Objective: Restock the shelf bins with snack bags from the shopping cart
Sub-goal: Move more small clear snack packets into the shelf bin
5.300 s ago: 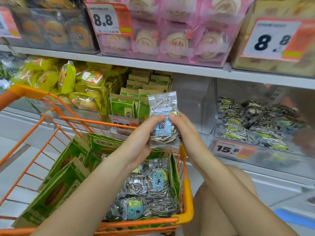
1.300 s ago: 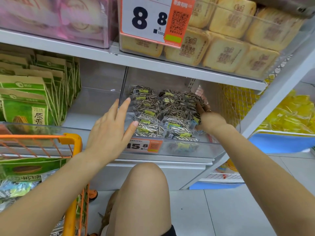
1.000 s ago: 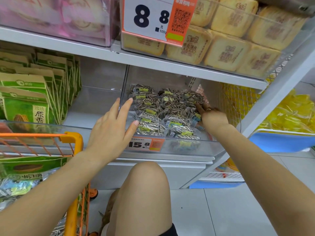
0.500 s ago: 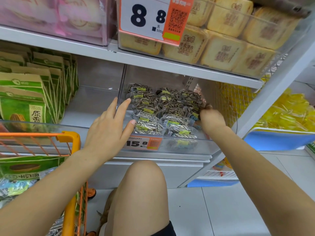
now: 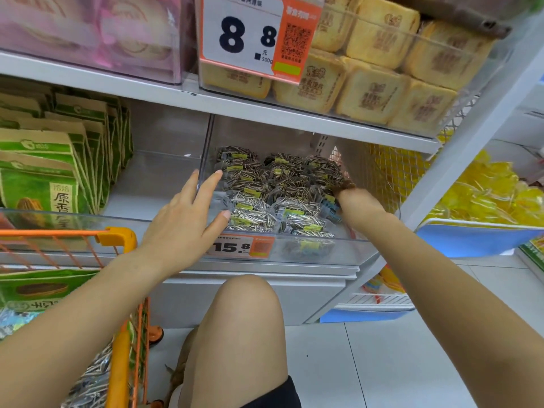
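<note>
Shelf (image 5: 265,106): white, running across the upper half of the frame, carrying clear bins on two levels.
Shopping cart (image 5: 117,235): orange, sitting at lower left, holding green packs and clear seed bags.
Clear bin (image 5: 347,248): sitting at centre on the lower level, wearing a 15.8 price tag (image 5: 240,246) on its front wall.
Green packs (image 5: 44,172): standing in rows in the bin at left.
Snack bags (image 5: 276,195): striped sunflower seeds, lying piled inside the clear bin at centre.
Left hand (image 5: 184,223): hovering over the bin's left front edge, grip open, fingers spreading straight, holding nothing.
Right hand (image 5: 357,203): reaching into the bin's right side against the bags; fingers hiding behind the pile, grip state cannot be told.
</note>
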Available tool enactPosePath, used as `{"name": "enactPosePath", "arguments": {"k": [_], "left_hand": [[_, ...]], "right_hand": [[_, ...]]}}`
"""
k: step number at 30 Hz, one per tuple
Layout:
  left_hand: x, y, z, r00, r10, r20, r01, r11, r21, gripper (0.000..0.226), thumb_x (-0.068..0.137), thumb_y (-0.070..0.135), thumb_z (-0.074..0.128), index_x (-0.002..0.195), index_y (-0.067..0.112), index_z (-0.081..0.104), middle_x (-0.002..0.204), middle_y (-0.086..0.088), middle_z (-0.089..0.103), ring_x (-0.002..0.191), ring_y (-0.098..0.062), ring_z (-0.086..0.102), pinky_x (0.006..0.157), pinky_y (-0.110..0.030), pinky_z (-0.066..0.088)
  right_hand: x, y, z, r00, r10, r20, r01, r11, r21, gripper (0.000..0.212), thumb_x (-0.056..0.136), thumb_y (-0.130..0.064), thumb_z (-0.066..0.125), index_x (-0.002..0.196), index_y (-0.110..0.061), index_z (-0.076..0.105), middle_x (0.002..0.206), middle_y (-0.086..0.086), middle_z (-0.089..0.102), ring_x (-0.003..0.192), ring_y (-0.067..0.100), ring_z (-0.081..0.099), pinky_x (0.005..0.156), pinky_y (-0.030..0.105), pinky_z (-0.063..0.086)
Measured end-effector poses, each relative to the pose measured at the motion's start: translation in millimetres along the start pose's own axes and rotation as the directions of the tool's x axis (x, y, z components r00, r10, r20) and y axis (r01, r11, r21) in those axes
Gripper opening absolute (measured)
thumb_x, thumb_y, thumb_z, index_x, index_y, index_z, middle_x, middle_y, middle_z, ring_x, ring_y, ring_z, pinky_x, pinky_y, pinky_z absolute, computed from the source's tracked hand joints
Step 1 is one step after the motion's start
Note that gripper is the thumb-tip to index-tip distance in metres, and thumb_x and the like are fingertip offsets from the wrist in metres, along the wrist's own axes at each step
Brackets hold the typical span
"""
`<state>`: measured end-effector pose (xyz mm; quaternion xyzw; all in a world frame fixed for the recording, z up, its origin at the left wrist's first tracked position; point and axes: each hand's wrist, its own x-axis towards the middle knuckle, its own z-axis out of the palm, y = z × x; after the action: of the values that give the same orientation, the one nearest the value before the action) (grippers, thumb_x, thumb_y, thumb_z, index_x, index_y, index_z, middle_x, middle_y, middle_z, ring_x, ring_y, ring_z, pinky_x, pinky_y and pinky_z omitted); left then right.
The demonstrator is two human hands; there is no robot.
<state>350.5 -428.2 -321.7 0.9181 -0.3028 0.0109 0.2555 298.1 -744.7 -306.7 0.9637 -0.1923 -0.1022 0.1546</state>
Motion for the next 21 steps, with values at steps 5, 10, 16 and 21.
{"name": "enactPosePath", "arguments": {"k": [5,10,16,21], "left_hand": [[-23,-28,-34,0.996,0.085,0.0,-0.085,0.996,-0.02,0.06,0.095,0.045,0.044,0.149,0.029,0.023,0.159,0.004,0.008,0.137,-0.025,0.03,0.107,-0.038,0.028],[-75,-75,-83,0.994,0.09,0.063,-0.095,0.992,0.082,0.051,0.088,0.049,0.036,0.128,0.026,0.055,0.144,0.004,0.044,0.131,-0.014,0.039,0.102,-0.028,0.033],[-160,-134,-133,0.976,-0.102,0.193,0.054,0.969,0.24,0.04,0.097,0.048,0.036,0.127,0.03,0.053,0.117,0.012,0.063,0.098,-0.006,0.06,0.077,-0.026,0.047],[-221,-193,-154,0.899,-0.347,0.268,0.213,0.881,0.423,0.042,0.095,0.05,0.039,0.131,0.029,0.047,0.106,0.012,0.063,0.101,-0.014,0.06,0.081,-0.029,0.048]], "right_hand": [[-24,-25,-32,0.966,0.074,-0.248,-0.016,0.974,0.228,0.019,0.091,-0.006,0.048,0.103,0.001,0.061,0.099,0.021,0.06,0.085,0.038,0.061,0.072,0.04,0.051],[-76,-112,-72,0.848,-0.28,-0.45,0.416,0.878,0.237,0.029,0.096,-0.025,0.049,0.118,-0.014,0.064,0.105,0.013,0.069,0.092,0.034,0.065,0.075,0.04,0.052],[-139,-225,-99,0.56,-0.54,-0.629,0.75,0.653,0.107,0.026,0.085,-0.032,0.05,0.092,-0.024,0.073,0.072,-0.004,0.071,0.058,0.021,0.068,0.04,0.025,0.043],[-150,-305,-95,0.48,-0.797,-0.367,0.856,0.517,-0.006,0.034,0.098,-0.042,0.039,0.127,-0.028,0.052,0.117,-0.003,0.063,0.106,0.023,0.061,0.071,0.034,0.048]]}}
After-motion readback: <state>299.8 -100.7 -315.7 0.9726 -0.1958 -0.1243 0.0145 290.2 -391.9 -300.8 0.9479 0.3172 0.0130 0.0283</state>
